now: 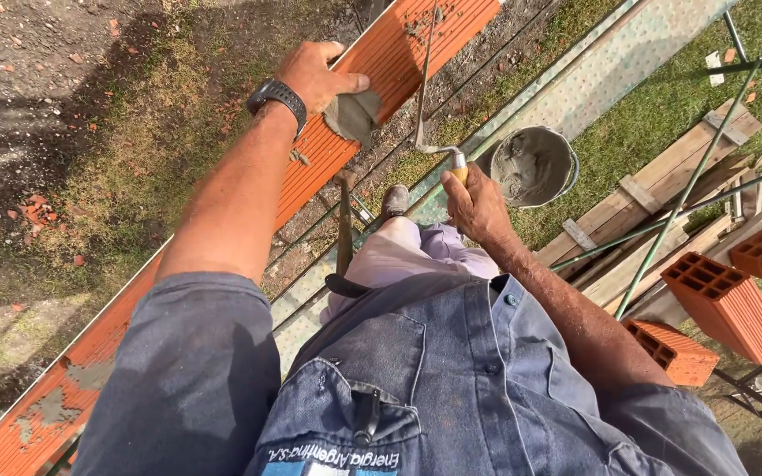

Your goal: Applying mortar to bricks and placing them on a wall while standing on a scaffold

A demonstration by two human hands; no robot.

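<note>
Blue shirt [416, 388] fills the near edge, chest pocket low centre, my sleeves either side. Below it my pale trousers [407, 256] and one shoe [394, 201] stand on a metal scaffold plank [575, 79] running from near left to far right.

Left hand [317, 78], black watch [279, 93] on the wrist, reaches far and left onto the brick wall top [372, 79]. Fingers curled over the far edge of the orange bricks, thumb pointing right, pressing beside a grey mortar lump [353, 115] on the wall's near face. Hand touching brick; whether it touches the mortar, cannot tell.

Right hand [476, 207] closed tight round a yellow trowel handle [459, 170]. Trowel [425, 88] blade stands up thin, edge-on, reaching far across the wall top, right of the left hand.

Wall runs diagonally from near left to far centre; grey mortar smears on its near-left end.

Bucket [535, 166] with wet mortar sits on the plank just right of my right hand. Right side, lower down: green scaffold tubes [690, 189], stacked wood planks [663, 185], hollow orange bricks [725, 304] on grass. Left of the wall: dirt, patchy grass, brick chips [33, 210].
</note>
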